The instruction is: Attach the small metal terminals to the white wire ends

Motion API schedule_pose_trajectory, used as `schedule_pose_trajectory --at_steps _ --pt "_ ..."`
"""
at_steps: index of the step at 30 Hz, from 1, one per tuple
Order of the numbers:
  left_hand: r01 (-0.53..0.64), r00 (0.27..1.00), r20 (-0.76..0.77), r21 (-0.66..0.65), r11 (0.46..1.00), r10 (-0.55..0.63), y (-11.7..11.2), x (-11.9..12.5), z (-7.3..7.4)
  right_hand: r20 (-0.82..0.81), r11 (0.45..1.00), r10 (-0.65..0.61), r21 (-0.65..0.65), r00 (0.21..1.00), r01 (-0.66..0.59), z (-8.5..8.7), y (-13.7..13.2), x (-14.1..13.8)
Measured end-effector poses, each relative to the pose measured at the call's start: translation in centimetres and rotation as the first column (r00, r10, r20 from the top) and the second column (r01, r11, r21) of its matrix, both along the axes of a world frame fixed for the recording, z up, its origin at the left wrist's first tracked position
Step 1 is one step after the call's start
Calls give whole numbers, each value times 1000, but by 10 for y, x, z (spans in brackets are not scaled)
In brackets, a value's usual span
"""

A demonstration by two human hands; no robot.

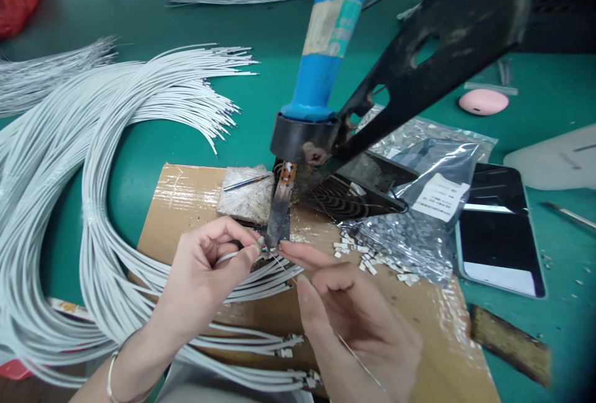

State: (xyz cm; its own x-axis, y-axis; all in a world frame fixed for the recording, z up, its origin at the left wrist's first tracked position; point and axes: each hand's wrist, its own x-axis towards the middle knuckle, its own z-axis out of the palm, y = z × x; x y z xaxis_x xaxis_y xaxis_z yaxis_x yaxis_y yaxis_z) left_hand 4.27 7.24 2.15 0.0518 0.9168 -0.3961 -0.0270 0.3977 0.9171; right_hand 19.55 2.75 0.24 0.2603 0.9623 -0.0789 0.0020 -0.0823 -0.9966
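In the head view, your left hand [205,276] pinches a white cable [227,258] at mid-frame, its end close under the blade [279,213] of the soldering iron [313,83]. Right of centre, your right hand [358,322] pinches a thin wire [357,361]. If the blade is hot, a slip could burn your fingertips; a loosened pinch could misalign the cable.

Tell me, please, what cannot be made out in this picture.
In the head view:
Print on the white label: too small to read.
Top of the blue handle: cut off by the upper edge.
Part of the cable in the left hand: hidden behind that hand.
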Motion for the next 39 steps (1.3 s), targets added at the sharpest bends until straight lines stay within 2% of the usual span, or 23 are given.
schedule_pose_trajectory --at_steps 13,27,39 --pt "-2 1000 0 -10 1000 2 0 1 2 17 1000 3 1 1000 -3 0 1 0" --pt "-5 1000 -10 24 1000 5 -1 2 2 26 997 -68 35 997 67 1 2 -4" --pt "-7 1000 -15 -8 1000 6 2 3 3 41 999 -17 35 999 16 -3 1 1"
